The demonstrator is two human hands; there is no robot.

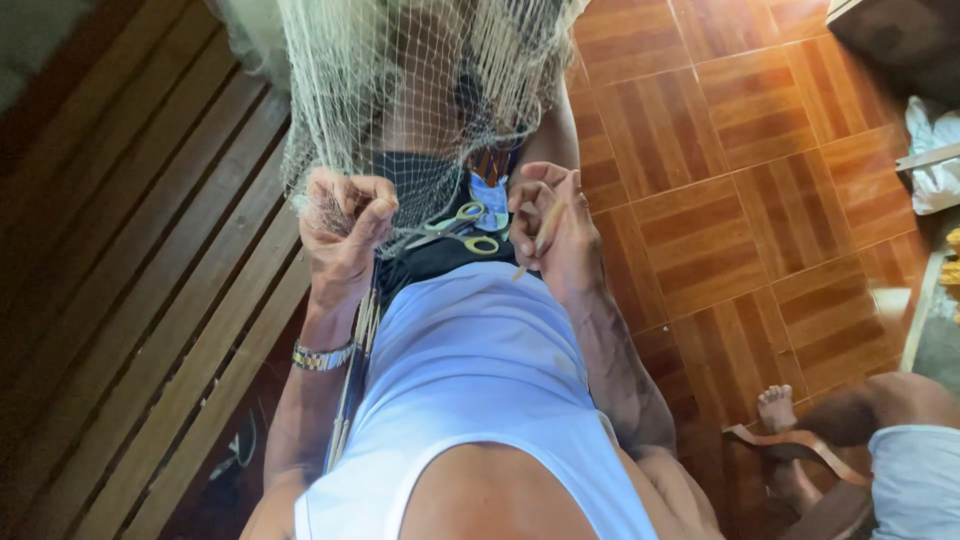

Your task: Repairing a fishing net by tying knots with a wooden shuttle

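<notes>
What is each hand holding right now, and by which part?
The left hand pinches a bunched fold of the fishing net. The right hand grips a thin netting needle around its middle.

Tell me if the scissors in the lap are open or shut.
Open. The scissors lie on the dark cloth with their two yellow-rimmed handle loops apart; the blades run under the net.

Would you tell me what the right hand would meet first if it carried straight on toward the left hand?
Probably the yellow-handled scissors lying between them; the right hand might pass above them to the net, since depth is unclear.
</notes>
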